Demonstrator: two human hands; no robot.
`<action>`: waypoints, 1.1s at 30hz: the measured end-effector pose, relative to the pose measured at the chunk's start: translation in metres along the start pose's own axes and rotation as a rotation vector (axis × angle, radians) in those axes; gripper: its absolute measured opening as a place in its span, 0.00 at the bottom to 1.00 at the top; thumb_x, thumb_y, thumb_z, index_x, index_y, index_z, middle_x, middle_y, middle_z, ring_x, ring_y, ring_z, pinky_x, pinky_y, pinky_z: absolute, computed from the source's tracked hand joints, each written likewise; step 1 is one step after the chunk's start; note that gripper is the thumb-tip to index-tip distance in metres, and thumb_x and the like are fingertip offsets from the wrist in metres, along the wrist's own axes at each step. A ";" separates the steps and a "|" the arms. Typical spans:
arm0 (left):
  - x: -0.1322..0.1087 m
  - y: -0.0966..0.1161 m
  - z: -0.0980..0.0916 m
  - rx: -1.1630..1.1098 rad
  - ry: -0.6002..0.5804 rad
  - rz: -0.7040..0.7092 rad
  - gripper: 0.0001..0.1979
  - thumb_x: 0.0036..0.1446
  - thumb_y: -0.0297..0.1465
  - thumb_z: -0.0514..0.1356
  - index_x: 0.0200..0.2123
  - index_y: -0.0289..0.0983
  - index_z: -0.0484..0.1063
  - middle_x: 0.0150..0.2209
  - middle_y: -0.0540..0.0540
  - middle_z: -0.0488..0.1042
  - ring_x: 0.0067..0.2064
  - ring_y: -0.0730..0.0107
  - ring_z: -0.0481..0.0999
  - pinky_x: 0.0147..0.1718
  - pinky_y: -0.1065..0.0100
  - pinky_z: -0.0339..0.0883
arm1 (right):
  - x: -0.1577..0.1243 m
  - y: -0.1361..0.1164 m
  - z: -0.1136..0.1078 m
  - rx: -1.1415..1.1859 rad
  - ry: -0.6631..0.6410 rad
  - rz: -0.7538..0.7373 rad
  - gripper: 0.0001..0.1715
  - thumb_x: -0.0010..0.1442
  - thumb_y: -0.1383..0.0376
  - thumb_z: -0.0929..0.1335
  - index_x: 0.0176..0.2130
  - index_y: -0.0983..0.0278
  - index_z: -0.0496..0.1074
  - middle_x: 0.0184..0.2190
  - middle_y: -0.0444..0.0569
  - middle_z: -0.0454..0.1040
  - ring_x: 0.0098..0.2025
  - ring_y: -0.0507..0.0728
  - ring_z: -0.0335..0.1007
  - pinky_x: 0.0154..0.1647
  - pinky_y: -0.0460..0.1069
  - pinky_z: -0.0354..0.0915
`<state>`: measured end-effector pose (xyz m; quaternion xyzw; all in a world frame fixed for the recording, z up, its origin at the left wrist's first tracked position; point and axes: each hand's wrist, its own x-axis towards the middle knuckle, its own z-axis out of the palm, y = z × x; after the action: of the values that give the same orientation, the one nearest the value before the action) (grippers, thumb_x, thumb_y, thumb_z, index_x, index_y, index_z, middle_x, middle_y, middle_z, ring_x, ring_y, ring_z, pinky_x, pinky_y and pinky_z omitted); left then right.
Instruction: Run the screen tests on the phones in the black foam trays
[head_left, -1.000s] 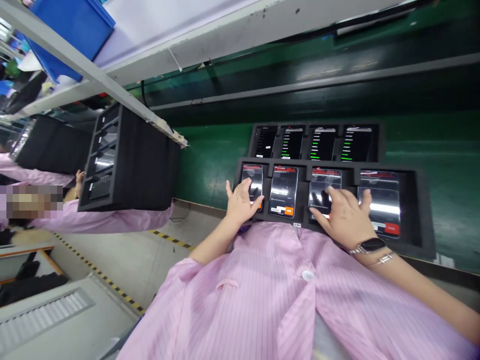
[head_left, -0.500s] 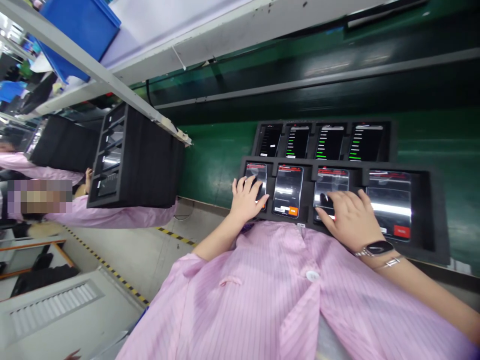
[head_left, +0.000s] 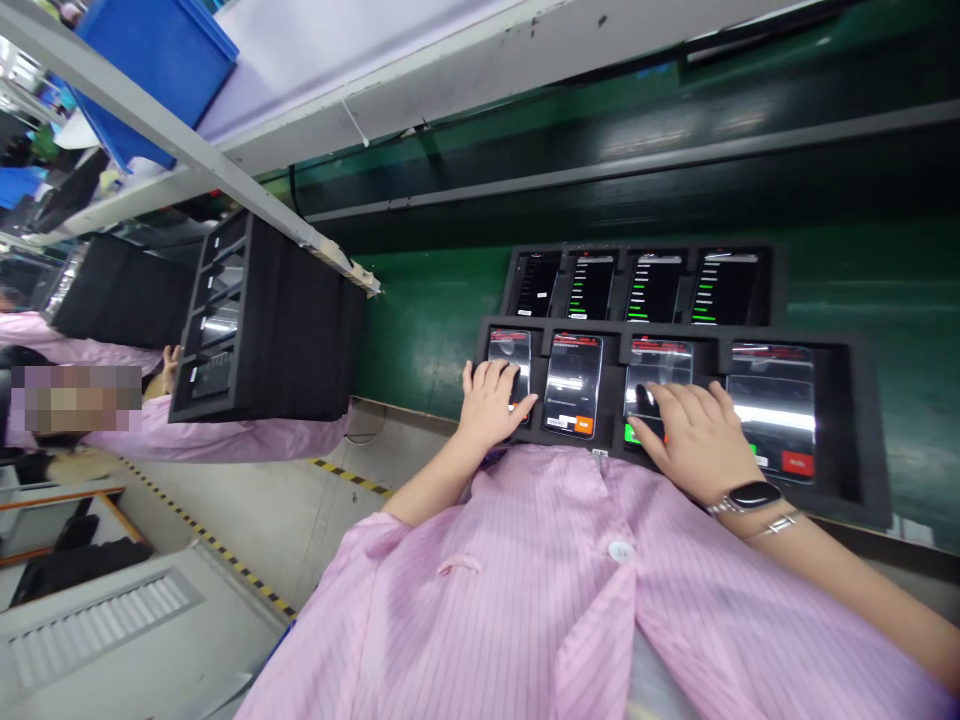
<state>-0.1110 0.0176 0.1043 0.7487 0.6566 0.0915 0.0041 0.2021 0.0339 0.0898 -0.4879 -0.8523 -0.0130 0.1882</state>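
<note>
Several lit smartphones lie in the compartments of a black foam tray [head_left: 615, 378] in front of me. My left hand [head_left: 489, 405], fingers apart, is over the leftmost phone [head_left: 511, 344] and covers much of its screen. Beside it lies a phone [head_left: 573, 385] with an orange button on its screen. My right hand [head_left: 697, 435] spreads its fingers over the third phone [head_left: 660, 362], the thumb by a green patch at its lower edge. Right of that hand is the fourth phone [head_left: 776, 405], with a red button showing. Whether my fingertips touch the glass I cannot tell.
A second foam tray [head_left: 777, 285] with phones showing green lines sits behind the first on the green bench [head_left: 427, 300]. To the left stands a stack of black trays [head_left: 292, 330], with a co-worker [head_left: 247, 430] behind it. A metal rail [head_left: 247, 185] crosses above.
Green patches now show at the bottom of the third and fourth phones' screens. Both hands stay nearly where they were, and the view has shifted slightly.
</note>
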 end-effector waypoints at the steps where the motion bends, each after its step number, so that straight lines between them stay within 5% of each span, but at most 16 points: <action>1: 0.000 0.000 0.000 -0.009 -0.005 0.006 0.27 0.69 0.50 0.57 0.62 0.39 0.71 0.64 0.37 0.72 0.66 0.47 0.67 0.73 0.37 0.48 | 0.000 0.000 0.000 -0.001 0.006 -0.006 0.27 0.73 0.53 0.61 0.55 0.70 0.75 0.54 0.66 0.73 0.59 0.72 0.65 0.69 0.70 0.55; 6: -0.001 0.002 -0.001 0.001 -0.003 -0.026 0.29 0.66 0.54 0.60 0.59 0.40 0.73 0.67 0.36 0.68 0.69 0.41 0.63 0.71 0.28 0.40 | -0.001 -0.001 -0.001 -0.007 0.038 0.007 0.25 0.72 0.53 0.62 0.49 0.69 0.77 0.56 0.67 0.71 0.61 0.72 0.63 0.70 0.71 0.52; 12: 0.000 0.002 -0.003 -0.022 -0.012 -0.022 0.30 0.67 0.54 0.59 0.62 0.41 0.71 0.68 0.36 0.67 0.69 0.41 0.63 0.71 0.25 0.34 | -0.002 -0.003 0.000 0.022 0.002 0.054 0.28 0.73 0.52 0.61 0.59 0.69 0.72 0.63 0.68 0.68 0.66 0.75 0.59 0.71 0.75 0.44; 21: -0.001 0.001 0.000 -0.047 0.008 -0.025 0.33 0.67 0.53 0.59 0.65 0.37 0.67 0.64 0.35 0.72 0.67 0.43 0.67 0.72 0.29 0.41 | -0.003 -0.003 0.001 0.036 0.007 0.053 0.31 0.74 0.50 0.60 0.60 0.70 0.71 0.56 0.66 0.73 0.60 0.72 0.66 0.71 0.76 0.44; 25: 0.003 -0.001 0.001 -0.053 0.003 -0.025 0.27 0.67 0.52 0.60 0.58 0.39 0.73 0.66 0.36 0.69 0.70 0.41 0.62 0.71 0.30 0.43 | 0.000 -0.001 0.002 0.032 -0.008 0.050 0.26 0.73 0.52 0.62 0.51 0.69 0.77 0.59 0.66 0.71 0.64 0.73 0.62 0.71 0.74 0.47; 28: 0.002 -0.003 0.001 -0.073 0.000 -0.009 0.30 0.67 0.52 0.59 0.62 0.38 0.70 0.67 0.35 0.69 0.71 0.43 0.62 0.72 0.31 0.42 | 0.000 0.000 0.002 0.070 -0.011 0.028 0.26 0.74 0.53 0.61 0.54 0.69 0.75 0.56 0.64 0.74 0.61 0.71 0.66 0.71 0.74 0.48; 33: -0.023 -0.002 0.003 -0.079 0.038 0.150 0.35 0.66 0.55 0.59 0.67 0.40 0.66 0.71 0.36 0.63 0.75 0.42 0.54 0.73 0.32 0.36 | -0.021 0.002 -0.002 0.084 0.063 -0.014 0.29 0.73 0.53 0.63 0.63 0.69 0.68 0.65 0.68 0.66 0.70 0.74 0.57 0.71 0.75 0.49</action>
<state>-0.1150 -0.0048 0.0985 0.7930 0.5947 0.1315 0.0143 0.2138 0.0165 0.0847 -0.4731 -0.8490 0.0064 0.2351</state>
